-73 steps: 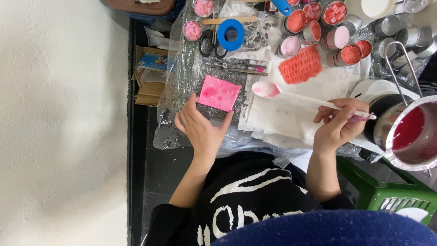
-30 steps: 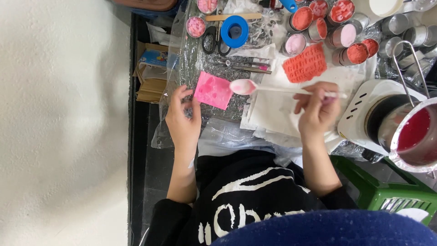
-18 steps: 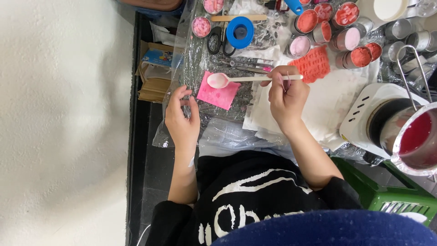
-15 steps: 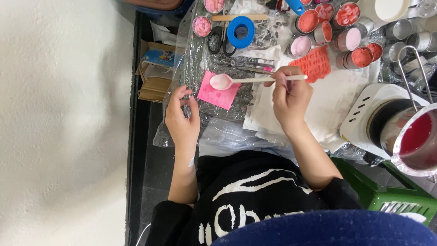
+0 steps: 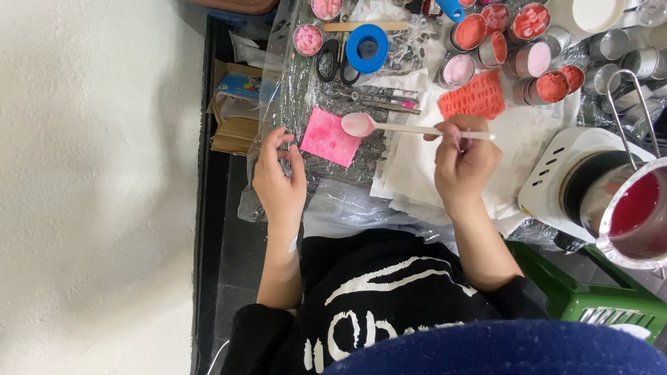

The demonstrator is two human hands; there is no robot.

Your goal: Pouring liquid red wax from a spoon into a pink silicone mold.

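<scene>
The right hand (image 5: 464, 161) pinches the far end of a long white plastic spoon (image 5: 410, 128), its bowl loaded with pale pink liquid and hovering just off the upper right corner of a square bright pink silicone mould (image 5: 331, 137). That mould lies flat on crinkled clear plastic sheeting (image 5: 278, 76), and everything else is best placed from it: the left hand (image 5: 279, 182) rests just left of and below the mould, fingers loosely curled on the sheeting and holding nothing that can be made out; a blue tape ring (image 5: 367, 48) and black-handled scissors (image 5: 328, 60) lie above it; an orange-red textured mould (image 5: 475, 97) and a cluster of small round metal tins with pink and red fills (image 5: 529, 59) sit to its upper right; a white hotplate (image 5: 566, 182) beside a pot of deep red liquid (image 5: 633, 208) stands well to its right. To pour well, it seems wise to keep the spoon level until its bowl is squarely above the mould, tip slowly, and steady the mould's near edge with the left fingers.
</scene>
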